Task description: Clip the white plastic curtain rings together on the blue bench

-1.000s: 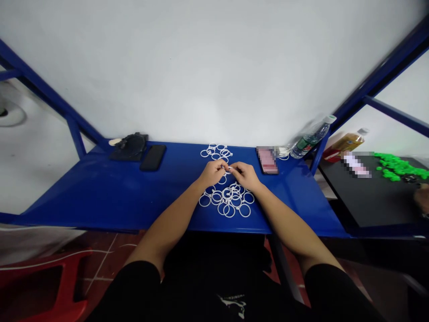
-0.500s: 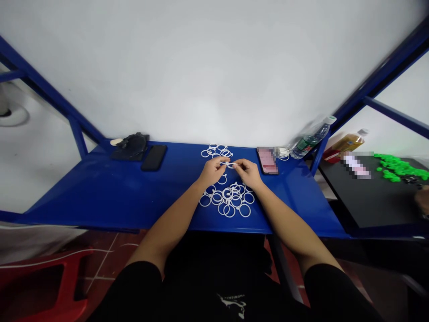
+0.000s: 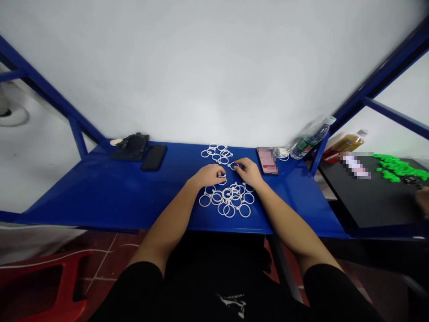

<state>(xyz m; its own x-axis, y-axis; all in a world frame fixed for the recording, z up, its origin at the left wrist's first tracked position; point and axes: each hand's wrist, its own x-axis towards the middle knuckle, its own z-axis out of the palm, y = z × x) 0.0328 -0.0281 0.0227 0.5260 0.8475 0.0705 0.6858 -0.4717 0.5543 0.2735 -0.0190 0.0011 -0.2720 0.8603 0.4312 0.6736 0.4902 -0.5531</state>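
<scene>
1. Nearest is a black shirt (image 3: 214, 273) with a pale print on it; bare forearms reach forward from its short sleeves. To the left, a red stool (image 3: 65, 286) stands above the tiled floor (image 3: 103, 268).

2. On the near part of the blue bench (image 3: 100, 192), between the forearms, lies a loose heap of white rings (image 3: 228, 194), many overlapping, with small knobs visible on some.

3. Just beyond the heap, the left hand (image 3: 209, 175) is low over the bench, its fingers curled, with a small gap between thumb and forefinger. A single ring (image 3: 225, 180) lies right at the thumb; whether the fingers grip it, I cannot tell.

4. Slightly farther, the right hand (image 3: 248, 173) pinches another ring (image 3: 229, 166) at its edge between thumb and forefinger, the ring pointing toward the left.

5. At the right, on a black side bench (image 3: 368, 205), are bright green pieces (image 3: 398, 167) and, at the frame's edge, a co-worker's hand (image 3: 422, 197), partly cut off.

6. Toward the wall, a smaller cluster of rings (image 3: 220, 155) lies between a dark phone (image 3: 154, 157) on the left and a lit phone (image 3: 268, 161) on the right.

7. Farther right, a clear bottle (image 3: 311, 141) leans near the wall (image 3: 214, 67).
</scene>
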